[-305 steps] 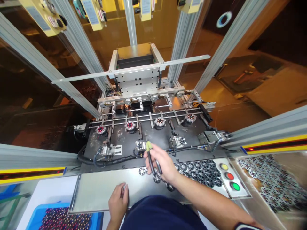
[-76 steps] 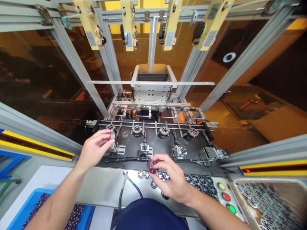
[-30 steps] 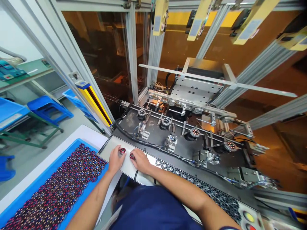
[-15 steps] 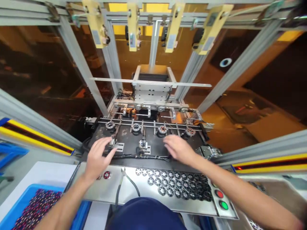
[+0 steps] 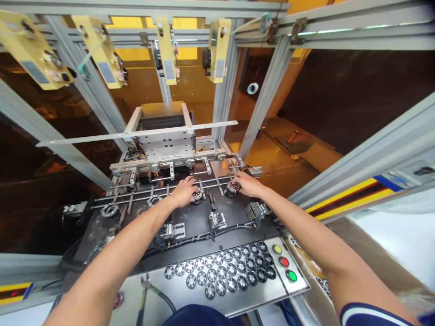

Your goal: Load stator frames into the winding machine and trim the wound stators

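Both my arms reach over the black work plate (image 5: 204,217) of a machine. The fingers of my left hand (image 5: 183,192) are bent down over a round stator (image 5: 197,194) with copper windings, seated in the third ring holder from the left. At the rightmost holder, my right hand (image 5: 248,184) has its fingers closed at the edge of another wound stator (image 5: 233,186). The fingertips of both hands are partly hidden. Two ring holders further left, one nearest the plate's left edge (image 5: 110,209) and one behind my left forearm (image 5: 154,200), show open centres.
Rows of black-and-silver stator cores (image 5: 221,271) lie on the metal front ledge. Cutting pliers (image 5: 145,285) lie left of them; yellow, red (image 5: 283,261) and green buttons are at the right. Metal clamps (image 5: 217,220) stand on the plate. Yellow units (image 5: 168,54) hang overhead, and a safety light bar (image 5: 346,195) stands right.
The view has swung to the right. My left hand has gone from the leftmost holder to the third one. My right hand has moved across to the rightmost holder, and both hands have closed on stators.
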{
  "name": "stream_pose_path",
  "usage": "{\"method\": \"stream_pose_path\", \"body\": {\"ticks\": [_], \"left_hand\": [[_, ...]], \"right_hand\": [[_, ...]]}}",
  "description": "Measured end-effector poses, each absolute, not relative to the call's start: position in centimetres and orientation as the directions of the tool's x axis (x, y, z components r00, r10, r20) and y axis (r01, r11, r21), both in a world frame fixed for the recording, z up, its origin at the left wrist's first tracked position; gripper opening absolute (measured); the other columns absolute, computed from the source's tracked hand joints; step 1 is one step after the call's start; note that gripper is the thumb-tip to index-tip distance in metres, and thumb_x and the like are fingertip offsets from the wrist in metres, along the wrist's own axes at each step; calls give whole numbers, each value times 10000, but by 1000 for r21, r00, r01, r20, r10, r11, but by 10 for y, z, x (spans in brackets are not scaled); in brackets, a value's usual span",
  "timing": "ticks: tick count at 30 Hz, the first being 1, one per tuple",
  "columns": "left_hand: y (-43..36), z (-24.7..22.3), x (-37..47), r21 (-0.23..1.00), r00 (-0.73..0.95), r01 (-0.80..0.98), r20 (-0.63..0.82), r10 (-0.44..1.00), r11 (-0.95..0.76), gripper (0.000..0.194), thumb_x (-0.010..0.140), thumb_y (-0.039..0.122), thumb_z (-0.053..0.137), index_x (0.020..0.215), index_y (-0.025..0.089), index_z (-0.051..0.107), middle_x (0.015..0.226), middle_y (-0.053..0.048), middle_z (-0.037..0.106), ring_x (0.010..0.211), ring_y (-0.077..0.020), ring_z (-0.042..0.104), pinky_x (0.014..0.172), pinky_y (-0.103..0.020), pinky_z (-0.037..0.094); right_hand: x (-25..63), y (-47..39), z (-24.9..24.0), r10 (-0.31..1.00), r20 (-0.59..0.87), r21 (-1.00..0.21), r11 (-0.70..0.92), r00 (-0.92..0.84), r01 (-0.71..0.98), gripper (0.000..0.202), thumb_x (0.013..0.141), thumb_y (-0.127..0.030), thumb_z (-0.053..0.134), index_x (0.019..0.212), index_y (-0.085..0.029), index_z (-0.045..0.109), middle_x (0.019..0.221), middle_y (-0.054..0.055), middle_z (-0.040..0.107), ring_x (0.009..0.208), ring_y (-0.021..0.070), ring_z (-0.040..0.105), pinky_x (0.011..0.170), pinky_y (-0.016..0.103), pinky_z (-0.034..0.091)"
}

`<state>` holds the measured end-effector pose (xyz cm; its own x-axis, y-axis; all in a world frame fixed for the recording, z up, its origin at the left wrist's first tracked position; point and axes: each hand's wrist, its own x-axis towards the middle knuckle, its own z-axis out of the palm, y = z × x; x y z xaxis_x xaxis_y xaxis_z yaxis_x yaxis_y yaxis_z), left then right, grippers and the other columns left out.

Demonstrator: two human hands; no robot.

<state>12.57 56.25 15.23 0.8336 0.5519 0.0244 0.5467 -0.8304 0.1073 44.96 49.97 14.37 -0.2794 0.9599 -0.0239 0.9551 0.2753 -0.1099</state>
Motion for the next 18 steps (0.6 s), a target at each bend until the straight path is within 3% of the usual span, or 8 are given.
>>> {"method": "stream_pose_path", "body": {"ticks": [11, 18], "left_hand": [[571, 133, 130, 123, 802, 596, -53, 595, -793, 341, 919, 339, 612, 1225, 188, 599, 1357, -109, 560, 1200, -274, 563, 997, -519, 480], [571, 126, 126, 219, 803, 589, -51, 594, -778, 341, 919, 332, 614, 1227, 187, 598, 1350, -109, 565, 1198, -275, 566, 998, -525, 478]], "right_hand": [[457, 513, 119, 947, -83, -129, 300, -311, 945, 286, 948, -333, 606, 1196, -189, 613, 1342, 98, 557, 1199, 257, 554, 1010, 495, 474], [457, 514, 117, 952, -139, -95, 260, -272, 961, 319, 947, -337, 607, 1232, -192, 594, 1365, 100, 539, 1208, 266, 549, 1008, 507, 475]]}}
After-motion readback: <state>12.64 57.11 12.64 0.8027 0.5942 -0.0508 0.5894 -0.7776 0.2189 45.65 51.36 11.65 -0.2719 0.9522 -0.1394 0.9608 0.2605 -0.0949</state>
